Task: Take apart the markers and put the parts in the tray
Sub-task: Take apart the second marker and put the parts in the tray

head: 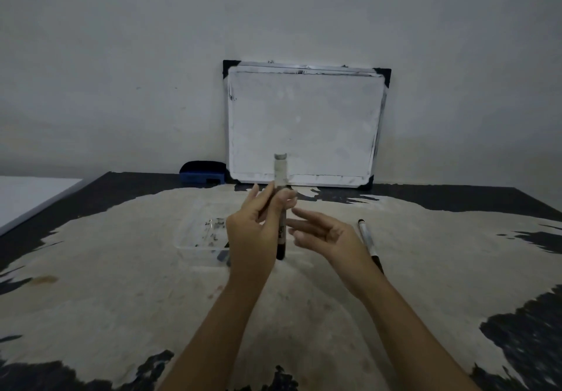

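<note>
My left hand [252, 226] holds a marker [280, 174] upright above the table, pale barrel end up and black cap end down. My right hand [322, 234] hovers just right of it, fingers spread and holding nothing. A clear plastic tray [194, 238] sits on the table behind and left of my left hand, with a few small dark parts inside, partly hidden by the hand. A second marker [367, 238] lies on the table to the right, its near end covered by my right wrist.
A small whiteboard [304, 123] leans on the wall at the back. A blue eraser [202, 173] lies to its left. The table [121, 284] has a worn pale top with dark patches. A white surface [27, 196] adjoins at the left.
</note>
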